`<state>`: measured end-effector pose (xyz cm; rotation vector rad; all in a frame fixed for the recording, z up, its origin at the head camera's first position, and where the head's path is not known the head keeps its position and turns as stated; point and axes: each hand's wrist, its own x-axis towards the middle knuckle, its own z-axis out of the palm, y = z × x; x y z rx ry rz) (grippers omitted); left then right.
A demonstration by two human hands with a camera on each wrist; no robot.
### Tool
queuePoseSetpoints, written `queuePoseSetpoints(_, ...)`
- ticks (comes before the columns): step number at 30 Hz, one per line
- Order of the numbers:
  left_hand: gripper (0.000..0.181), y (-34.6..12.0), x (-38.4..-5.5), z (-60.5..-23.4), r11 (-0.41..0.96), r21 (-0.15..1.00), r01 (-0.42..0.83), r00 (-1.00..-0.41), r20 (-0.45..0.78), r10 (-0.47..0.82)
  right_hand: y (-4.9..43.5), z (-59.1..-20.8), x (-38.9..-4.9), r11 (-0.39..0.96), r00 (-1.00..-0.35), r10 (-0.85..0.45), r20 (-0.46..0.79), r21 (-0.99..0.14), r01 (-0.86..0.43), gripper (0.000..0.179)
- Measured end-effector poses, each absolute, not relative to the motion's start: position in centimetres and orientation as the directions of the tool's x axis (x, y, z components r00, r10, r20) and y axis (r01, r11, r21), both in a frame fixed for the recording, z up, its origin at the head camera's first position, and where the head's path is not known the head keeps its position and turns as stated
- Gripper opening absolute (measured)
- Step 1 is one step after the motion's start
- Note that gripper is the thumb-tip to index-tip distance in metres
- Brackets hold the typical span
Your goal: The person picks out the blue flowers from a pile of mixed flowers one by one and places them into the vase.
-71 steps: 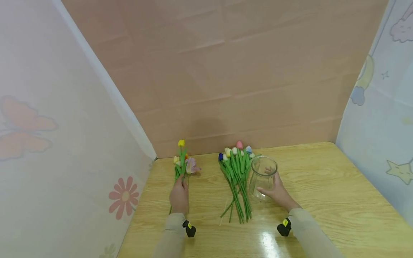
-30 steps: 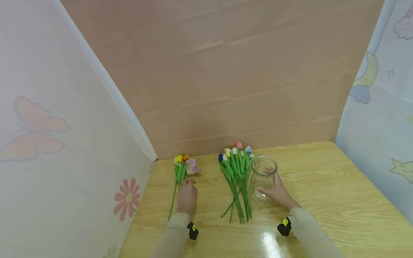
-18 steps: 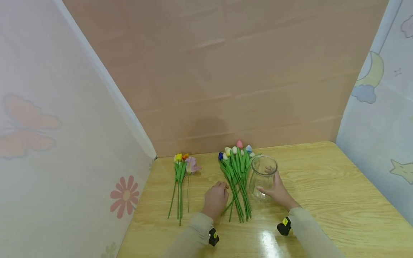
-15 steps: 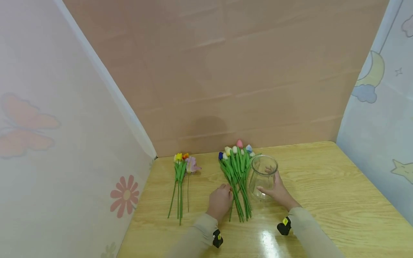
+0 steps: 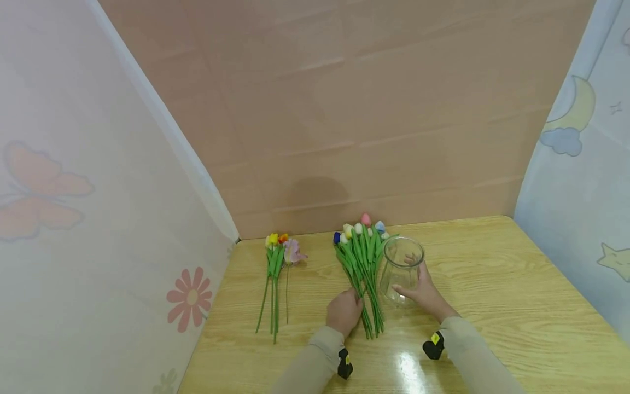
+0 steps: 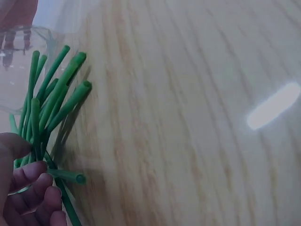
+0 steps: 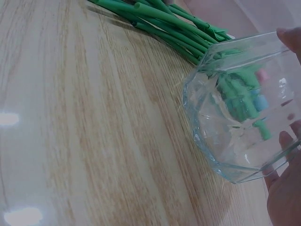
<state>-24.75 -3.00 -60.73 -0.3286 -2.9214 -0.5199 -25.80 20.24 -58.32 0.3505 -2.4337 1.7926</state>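
Pinching at green stems (image 6: 49, 108) with curled thumb and fingers of the left hand (image 5: 344, 311), too hidden to count, low on the big tulip bunch (image 5: 361, 254), and gripping the clear glass vase (image 5: 395, 273) upright with the right hand (image 5: 424, 295). Showing pink, white, yellow and blue tops farther ahead of the left hand, flat on the wooden tabletop (image 5: 492, 273). Left of that hand, lying apart in a little tulip bunch (image 5: 274, 262), yellow and orange, beside a light purple flower (image 5: 292, 251).
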Motion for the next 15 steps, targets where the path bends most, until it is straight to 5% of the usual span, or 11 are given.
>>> queuePoseSetpoints(9, 0.035, -3.0, -25.1, -60.9, 0.873, 0.464, 0.147, -0.989, 0.086, 0.121, 20.7, -60.6, -27.0, 0.306, -0.970, -0.111, 0.215, -0.921, -0.239, 0.093)
queuePoseSetpoints(15, 0.022, -2.4, -25.5, -61.3, 0.910, 0.376, 0.176, -0.980, 0.157, 0.125, 20.8, -60.6, -27.1, 0.304, -0.969, -0.110, 0.221, -0.921, -0.244, 0.092)
